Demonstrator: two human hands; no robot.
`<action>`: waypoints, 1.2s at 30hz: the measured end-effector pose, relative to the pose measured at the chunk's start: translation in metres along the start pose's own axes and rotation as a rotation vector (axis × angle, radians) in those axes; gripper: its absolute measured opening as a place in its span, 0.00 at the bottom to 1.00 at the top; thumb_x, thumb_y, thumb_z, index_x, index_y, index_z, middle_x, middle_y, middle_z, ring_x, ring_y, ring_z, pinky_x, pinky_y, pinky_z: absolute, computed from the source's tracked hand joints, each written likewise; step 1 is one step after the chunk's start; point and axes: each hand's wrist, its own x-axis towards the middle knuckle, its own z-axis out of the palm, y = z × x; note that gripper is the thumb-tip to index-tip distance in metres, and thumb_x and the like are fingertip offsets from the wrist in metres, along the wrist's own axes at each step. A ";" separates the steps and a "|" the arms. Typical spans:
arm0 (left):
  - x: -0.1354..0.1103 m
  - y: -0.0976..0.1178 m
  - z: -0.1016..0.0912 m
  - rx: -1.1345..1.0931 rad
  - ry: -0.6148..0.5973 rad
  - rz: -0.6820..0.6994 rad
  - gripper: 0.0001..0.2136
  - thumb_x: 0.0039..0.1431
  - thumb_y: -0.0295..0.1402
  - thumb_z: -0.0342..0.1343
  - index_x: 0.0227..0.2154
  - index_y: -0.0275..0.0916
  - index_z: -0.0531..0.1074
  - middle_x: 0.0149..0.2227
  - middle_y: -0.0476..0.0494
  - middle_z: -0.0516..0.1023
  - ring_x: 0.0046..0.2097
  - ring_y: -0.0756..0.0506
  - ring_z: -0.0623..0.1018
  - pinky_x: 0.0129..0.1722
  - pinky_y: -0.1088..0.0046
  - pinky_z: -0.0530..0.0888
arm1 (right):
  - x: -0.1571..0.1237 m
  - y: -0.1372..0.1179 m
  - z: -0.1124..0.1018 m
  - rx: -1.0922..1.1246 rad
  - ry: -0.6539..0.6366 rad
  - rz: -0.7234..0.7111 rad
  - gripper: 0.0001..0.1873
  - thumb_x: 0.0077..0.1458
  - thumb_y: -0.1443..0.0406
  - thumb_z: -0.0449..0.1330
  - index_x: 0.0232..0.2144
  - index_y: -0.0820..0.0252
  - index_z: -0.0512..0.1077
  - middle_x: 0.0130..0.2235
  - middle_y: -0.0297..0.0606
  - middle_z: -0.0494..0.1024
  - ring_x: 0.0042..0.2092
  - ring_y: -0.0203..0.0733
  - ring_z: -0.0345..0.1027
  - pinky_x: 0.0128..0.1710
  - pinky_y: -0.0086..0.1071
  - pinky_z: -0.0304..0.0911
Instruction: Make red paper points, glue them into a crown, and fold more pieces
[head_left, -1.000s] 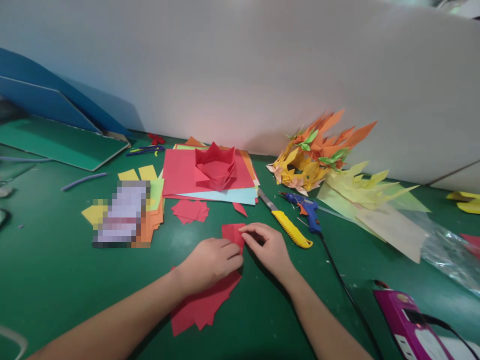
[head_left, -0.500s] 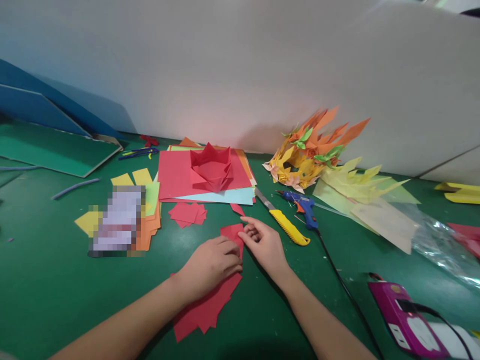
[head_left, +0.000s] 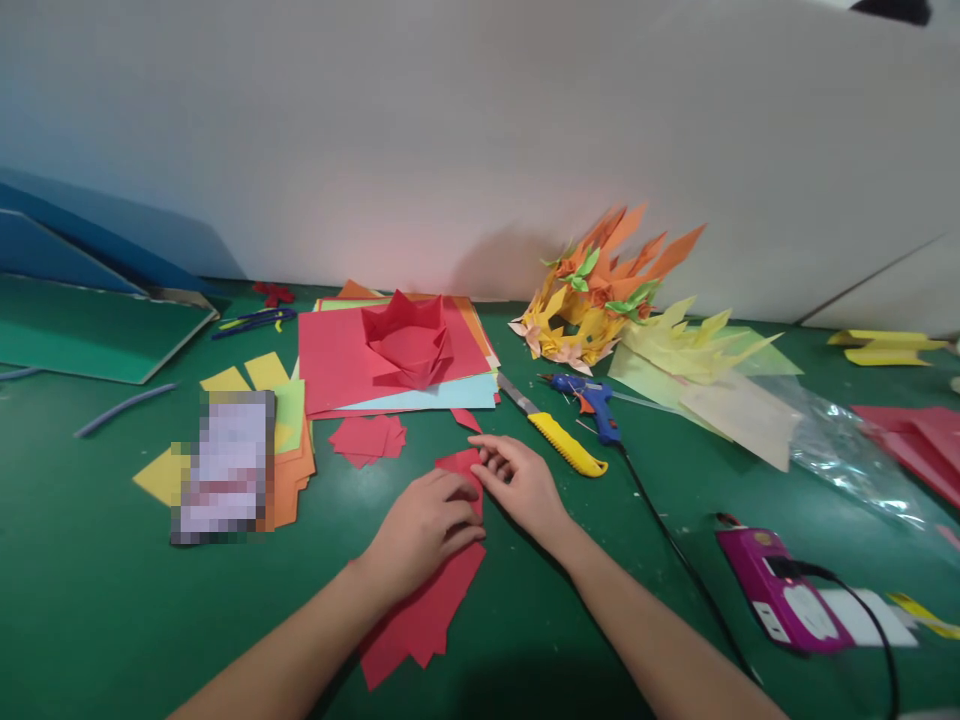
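My left hand [head_left: 424, 525] lies fingers down on a small red paper square [head_left: 459, 466], pressing it onto the green table [head_left: 97, 590]. My right hand [head_left: 517, 482] meets it from the right, fingers curled and pinching the same paper's upper edge. Under my left wrist lies a fanned pile of red paper squares [head_left: 424, 620]. A little further back rests a folded red paper crown [head_left: 405, 340] on a stack of coloured sheets [head_left: 337, 360].
A yellow utility knife [head_left: 559, 440] and a blue glue gun [head_left: 596, 400] with its black cord lie right of my hands. Orange and yellow paper flowers [head_left: 600, 300] stand by the wall. A magenta power strip [head_left: 780, 590] sits front right. Yellow and orange squares [head_left: 285, 440] lie left.
The view has shifted, so everything sits a little further left. My right fingers have slid slightly along the small red paper's edge; my left hand still presses it down.
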 end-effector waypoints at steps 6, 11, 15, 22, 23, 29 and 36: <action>0.001 -0.001 0.000 0.020 0.004 0.006 0.08 0.59 0.31 0.56 0.25 0.38 0.76 0.33 0.44 0.75 0.35 0.46 0.73 0.34 0.70 0.71 | 0.002 0.000 -0.001 0.003 -0.030 0.005 0.16 0.51 0.65 0.56 0.42 0.61 0.74 0.30 0.35 0.71 0.25 0.33 0.62 0.24 0.27 0.63; 0.000 0.001 0.001 0.020 0.007 0.010 0.07 0.58 0.30 0.57 0.25 0.37 0.76 0.33 0.44 0.76 0.35 0.46 0.74 0.36 0.69 0.72 | 0.004 0.000 0.000 0.035 -0.018 0.055 0.16 0.50 0.65 0.57 0.42 0.61 0.74 0.28 0.34 0.72 0.26 0.33 0.62 0.24 0.27 0.62; 0.000 0.002 0.001 0.007 0.020 -0.009 0.05 0.58 0.28 0.57 0.28 0.36 0.75 0.33 0.45 0.78 0.37 0.45 0.74 0.40 0.66 0.72 | 0.005 0.000 0.001 0.047 0.003 0.093 0.15 0.48 0.64 0.60 0.40 0.62 0.76 0.26 0.33 0.72 0.25 0.33 0.62 0.24 0.26 0.61; -0.003 -0.003 -0.003 -0.012 0.040 0.009 0.10 0.62 0.28 0.51 0.27 0.37 0.76 0.35 0.45 0.78 0.39 0.46 0.75 0.39 0.69 0.73 | 0.009 -0.003 0.004 0.061 0.039 0.115 0.10 0.45 0.64 0.61 0.33 0.61 0.77 0.24 0.33 0.73 0.24 0.34 0.63 0.24 0.27 0.62; -0.003 -0.003 -0.003 0.000 0.033 0.010 0.11 0.62 0.28 0.51 0.27 0.38 0.76 0.36 0.44 0.77 0.38 0.46 0.75 0.38 0.69 0.73 | 0.009 -0.003 0.004 0.057 0.043 0.116 0.10 0.45 0.64 0.61 0.32 0.61 0.77 0.24 0.33 0.73 0.24 0.34 0.63 0.25 0.27 0.62; -0.001 -0.004 -0.005 0.048 0.066 -0.020 0.08 0.59 0.29 0.55 0.26 0.38 0.76 0.39 0.41 0.75 0.43 0.43 0.74 0.41 0.65 0.73 | 0.007 -0.003 0.008 0.037 0.084 0.139 0.10 0.46 0.64 0.60 0.33 0.61 0.76 0.24 0.32 0.73 0.24 0.34 0.64 0.26 0.28 0.63; 0.000 -0.005 -0.006 0.054 0.061 -0.104 0.06 0.55 0.32 0.60 0.24 0.39 0.77 0.41 0.40 0.74 0.44 0.41 0.73 0.42 0.62 0.73 | 0.004 -0.009 0.007 0.019 0.114 0.167 0.11 0.46 0.65 0.59 0.34 0.62 0.76 0.24 0.34 0.75 0.24 0.34 0.66 0.25 0.27 0.65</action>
